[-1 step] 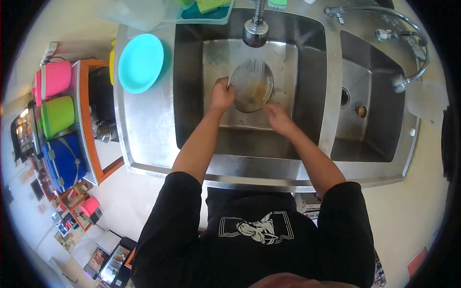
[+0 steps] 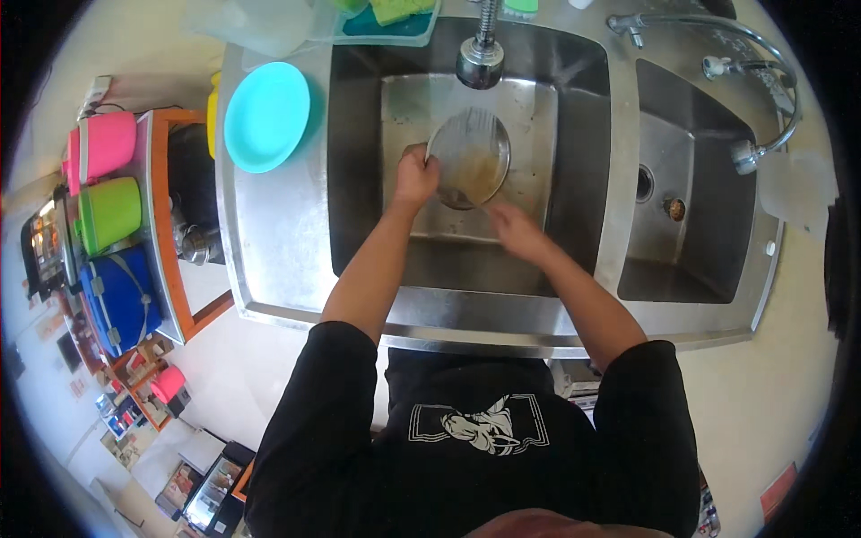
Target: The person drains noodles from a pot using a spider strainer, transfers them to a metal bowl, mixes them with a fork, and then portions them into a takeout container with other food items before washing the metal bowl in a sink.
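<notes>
Under the water falling from the spray tap point(image 2: 481, 65), a round dish with a thin pale rim point(image 2: 477, 166) is held above the large steel sink point(image 2: 466, 276). Its middle looks brownish and see-through; whether it is a bowl, lid or strainer I cannot tell. My left hand point(image 2: 415, 177) is closed on its left rim, thumb on the near side. At the lower right rim is my right hand point(image 2: 516, 231), blurred, with its fingers curled together. Something thin and dark seems to reach from those fingers into the dish, too smeared to name.
A turquoise plate point(image 2: 267, 117) lies on the left drainboard. Behind it stands a clear tub point(image 2: 381, 34) with a yellow-green sponge point(image 2: 399, 9). To the right is a smaller sink point(image 2: 695, 179) with a drain and a curved tap point(image 2: 794, 90) over it.
My right hand has shifted slightly left and toward me along the dish's lower rim. My left hand and the dish stay in place; the water keeps falling.
</notes>
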Tool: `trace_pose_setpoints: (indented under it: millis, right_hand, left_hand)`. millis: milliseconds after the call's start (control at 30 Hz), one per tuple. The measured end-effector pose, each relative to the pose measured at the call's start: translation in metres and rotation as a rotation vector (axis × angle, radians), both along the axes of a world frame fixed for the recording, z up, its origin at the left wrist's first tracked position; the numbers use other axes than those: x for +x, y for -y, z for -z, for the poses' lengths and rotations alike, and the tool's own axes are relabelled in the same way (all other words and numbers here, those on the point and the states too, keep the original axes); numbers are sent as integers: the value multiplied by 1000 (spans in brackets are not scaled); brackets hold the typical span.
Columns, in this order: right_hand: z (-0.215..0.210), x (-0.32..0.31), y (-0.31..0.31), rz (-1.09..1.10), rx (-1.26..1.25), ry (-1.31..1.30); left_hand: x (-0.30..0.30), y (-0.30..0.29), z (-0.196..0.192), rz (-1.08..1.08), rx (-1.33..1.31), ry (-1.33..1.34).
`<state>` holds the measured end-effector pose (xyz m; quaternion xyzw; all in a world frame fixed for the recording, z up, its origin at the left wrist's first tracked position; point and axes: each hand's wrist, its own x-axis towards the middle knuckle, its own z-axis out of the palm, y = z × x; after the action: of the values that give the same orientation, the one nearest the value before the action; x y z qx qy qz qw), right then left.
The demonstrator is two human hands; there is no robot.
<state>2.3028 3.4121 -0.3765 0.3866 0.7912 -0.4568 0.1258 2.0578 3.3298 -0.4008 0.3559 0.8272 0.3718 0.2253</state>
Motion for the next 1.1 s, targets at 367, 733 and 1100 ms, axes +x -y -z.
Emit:
trace_pose_setpoints:
  millis: [367, 733, 1100]
  right_hand:
    - [-45, 7, -27, -89, 220, 181]
    - [-130, -41, -13, -486, 473, 594]
    - [-178, -352, -144, 57, 695, -81]
  left_hand:
    - [-13, -5, -85, -25, -167, -110]
    - [5, 54, -152, 224, -139, -890]
    - [11, 124, -199, 446, 97, -899]
